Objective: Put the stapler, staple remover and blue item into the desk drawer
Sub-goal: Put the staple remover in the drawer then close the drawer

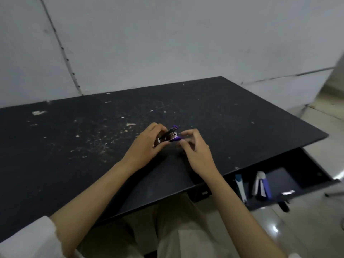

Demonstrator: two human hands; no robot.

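A small purple and metal staple remover (172,135) sits between both hands above the middle of the black desk (74,138). My left hand (149,144) grips its metal end. My right hand (195,148) pinches its purple end with the fingertips. At the lower right the desk drawer (307,168) stands pulled out. Inside it lie a purple and white stapler (261,185) and a slim blue and white item (241,187), side by side near the drawer's left part.
The desk top is scuffed with pale flecks. A grey wall stands close behind the desk. Glossy floor tiles (297,226) show to the right, below the drawer. My lap in light trousers (176,229) is under the front edge.
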